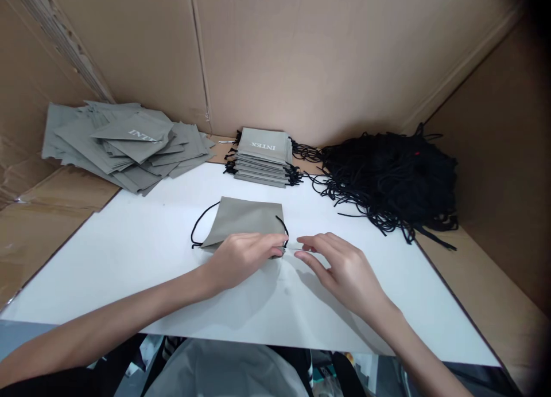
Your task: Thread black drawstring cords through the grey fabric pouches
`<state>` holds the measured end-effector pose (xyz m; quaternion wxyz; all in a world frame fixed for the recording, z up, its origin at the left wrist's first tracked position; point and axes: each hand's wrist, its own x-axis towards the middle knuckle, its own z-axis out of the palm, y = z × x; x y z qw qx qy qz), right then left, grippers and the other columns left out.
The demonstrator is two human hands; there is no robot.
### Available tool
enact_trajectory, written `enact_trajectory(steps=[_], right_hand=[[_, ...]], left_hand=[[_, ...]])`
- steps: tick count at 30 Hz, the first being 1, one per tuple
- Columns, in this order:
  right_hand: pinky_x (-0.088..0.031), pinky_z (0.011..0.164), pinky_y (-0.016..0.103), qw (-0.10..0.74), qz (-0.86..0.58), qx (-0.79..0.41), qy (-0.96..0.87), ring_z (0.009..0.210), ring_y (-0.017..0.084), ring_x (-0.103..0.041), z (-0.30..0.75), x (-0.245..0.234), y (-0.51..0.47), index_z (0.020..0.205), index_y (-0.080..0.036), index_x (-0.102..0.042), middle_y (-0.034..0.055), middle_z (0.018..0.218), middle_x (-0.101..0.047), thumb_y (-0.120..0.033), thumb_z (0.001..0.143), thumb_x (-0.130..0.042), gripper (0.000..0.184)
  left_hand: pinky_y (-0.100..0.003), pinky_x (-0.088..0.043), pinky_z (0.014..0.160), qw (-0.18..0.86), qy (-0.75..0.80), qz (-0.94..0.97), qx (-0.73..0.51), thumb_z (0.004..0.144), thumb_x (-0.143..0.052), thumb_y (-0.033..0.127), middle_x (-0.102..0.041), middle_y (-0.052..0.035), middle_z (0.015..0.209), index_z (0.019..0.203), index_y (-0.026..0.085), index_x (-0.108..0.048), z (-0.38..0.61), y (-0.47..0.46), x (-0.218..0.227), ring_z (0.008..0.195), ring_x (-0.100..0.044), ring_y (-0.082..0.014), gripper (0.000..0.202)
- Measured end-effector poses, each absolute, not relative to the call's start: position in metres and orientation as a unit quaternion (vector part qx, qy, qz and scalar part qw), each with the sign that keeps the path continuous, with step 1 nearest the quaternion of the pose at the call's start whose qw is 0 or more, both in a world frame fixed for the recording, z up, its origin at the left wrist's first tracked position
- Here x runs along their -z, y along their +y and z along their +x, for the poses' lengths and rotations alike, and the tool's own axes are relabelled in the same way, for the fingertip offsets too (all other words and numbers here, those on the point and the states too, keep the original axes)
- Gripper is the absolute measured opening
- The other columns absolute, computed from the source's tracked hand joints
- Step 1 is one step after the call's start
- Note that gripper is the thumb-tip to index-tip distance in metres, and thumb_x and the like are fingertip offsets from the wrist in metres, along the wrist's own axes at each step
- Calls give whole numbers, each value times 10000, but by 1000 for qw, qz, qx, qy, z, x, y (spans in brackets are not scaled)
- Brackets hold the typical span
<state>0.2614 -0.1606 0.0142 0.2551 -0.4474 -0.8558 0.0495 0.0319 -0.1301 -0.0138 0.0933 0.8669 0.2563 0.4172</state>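
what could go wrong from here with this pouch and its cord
The black drawstring cord loops loosely out of the flat grey fabric pouch; a tug by the right hand might pull it free. The left hand pins only the near edge, so the pouch may slide on the smooth white tabletop.

Beyond the left hand [241, 259], a neat stack of grey pouches [263, 156] — farther left of it, a loose heap of pouches [124, 147]; beyond the right hand [340, 268], tangled black cords [387, 179] partly on the white bench [129, 259].
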Motion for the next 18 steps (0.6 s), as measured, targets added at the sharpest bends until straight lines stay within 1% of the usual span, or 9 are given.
enact_trajectory(steps=[3,5,6,9,11,13,15,16,18], right_hand=[[-504,658,320,228,-457,-101,-854,790,211,-661,270,-10,-161,1119,-186,-629,68,919,-712,-215,1012,-485,182],[-517,671,310,240,-464,-138,-841,802,198,-669,271,-6,-161,1135,-201,-633,64,946,-713,-201,1017,-457,211],[-521,669,303,252,-470,-153,-832,799,192,-671,270,-4,-161,1142,-205,-636,64,959,-714,-207,1018,-455,219],[-519,629,281,286,-490,-184,-802,748,177,-665,271,-2,-160,1150,-210,-657,66,962,-723,-249,1017,-466,236],[-511,603,277,299,-509,-206,-781,709,172,-650,275,-3,-160,1134,-218,-681,64,943,-726,-290,1016,-476,247],[-514,619,280,310,-527,-233,-756,711,172,-645,281,-4,-159,1119,-220,-698,59,920,-724,-335,1009,-493,259],[-515,628,281,321,-543,-257,-732,733,178,-645,287,-6,-157,1121,-210,-701,54,881,-716,-381,993,-521,279],[-510,614,277,325,-549,-266,-723,736,181,-641,290,-8,-157,1128,-205,-699,51,851,-709,-401,984,-534,294],[-487,554,265,323,-557,-273,-714,710,180,-621,292,-11,-155,1151,-200,-687,45,806,-691,-432,970,-549,325]], left_hand=[[-231,-603,736,80,259,876,-398,992,-547,177,-775,0,895,1187,169,-603,36,-129,18,785,-743,-132,203],[-246,-603,733,61,267,878,-392,1001,-536,202,-769,-9,878,1160,161,-617,39,-128,16,764,-736,-137,183],[-263,-605,757,47,271,877,-394,998,-546,232,-769,-22,896,1148,158,-624,39,-127,13,789,-738,-149,185],[-381,-568,958,13,282,873,-397,953,-618,357,-760,-71,1053,1171,161,-628,25,-120,-4,997,-721,-217,293],[-473,-468,1095,13,299,876,-378,929,-647,393,-725,-94,1180,1206,173,-622,1,-113,-16,1149,-662,-252,355],[-529,-388,1149,29,340,876,-339,904,-673,423,-675,-112,1280,1207,185,-632,-27,-108,-24,1245,-598,-279,387],[-525,-390,1145,49,371,873,-313,898,-673,446,-679,-108,1273,1213,196,-640,-52,-103,-26,1234,-606,-280,403],[-506,-412,1131,56,377,870,-313,906,-662,447,-713,-92,1209,1173,203,-663,-61,-102,-25,1181,-641,-268,362],[-449,-468,1088,58,379,862,-332,951,-609,397,-769,-44,1036,1043,216,-714,-69,-101,-21,1004,-715,-221,228]])
